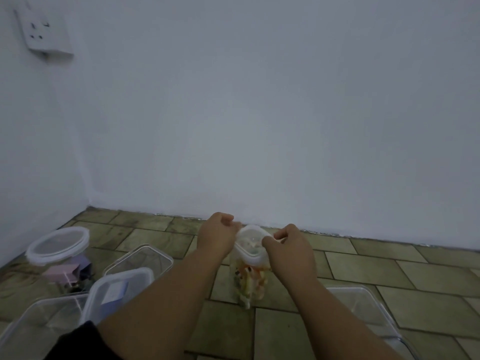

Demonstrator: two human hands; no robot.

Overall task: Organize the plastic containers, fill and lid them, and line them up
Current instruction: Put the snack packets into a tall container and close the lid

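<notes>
A tall clear container [250, 279] full of colourful items stands on the tiled floor in the middle. Its white lid [252, 244] sits on top. My left hand [217, 235] pinches the lid's left edge and my right hand [288, 246] pinches its right edge. On the left stand a round lidded tub [57, 245] with pink contents, a rectangular lidded box [118, 287] with something blue inside, and a clear lidded box [141, 258] behind it.
An open clear box [39, 323] lies at the lower left and another clear box [368, 310] at the lower right. A white wall runs close behind the containers, with a socket [45, 32] on the left wall. Bare tiles lie to the right.
</notes>
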